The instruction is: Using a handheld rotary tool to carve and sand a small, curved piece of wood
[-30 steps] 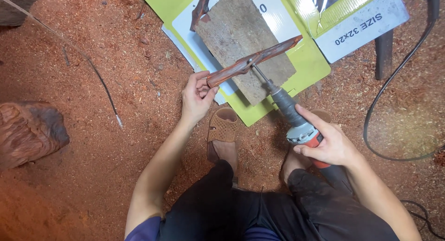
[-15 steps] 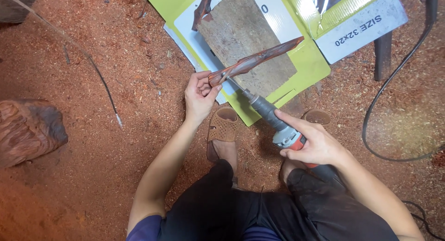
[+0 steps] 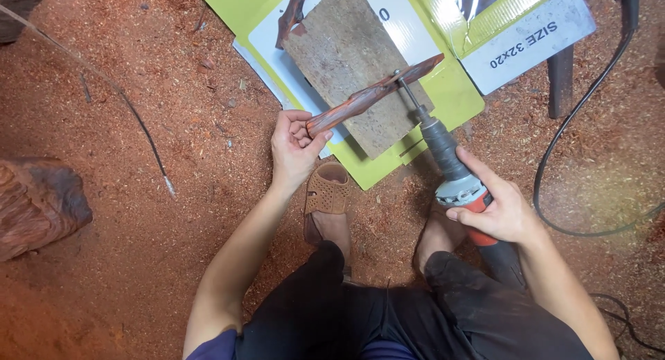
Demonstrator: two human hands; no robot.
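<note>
— Item one, what do we log?
— Carved wooden strip [image 3: 374, 95]: reddish, slanted above the grey board [image 3: 350, 62]; our left hand [image 3: 294, 148] pinches its lower end, fingers [image 3: 299, 133] curled shut around it.
— Item two?
— Rotary grinder [image 3: 454, 173]: our right hand [image 3: 502, 211] wrapped tight about its body, bit tip meeting the strip near its upper end.

Right hand [image 3: 502, 211] hides the power tool's [image 3: 450, 169] grip.

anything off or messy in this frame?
Reddish sawdust covers the ground. The grey board lies askew on flattened green packaging. A black cable loops loose beside the right hand.
</note>
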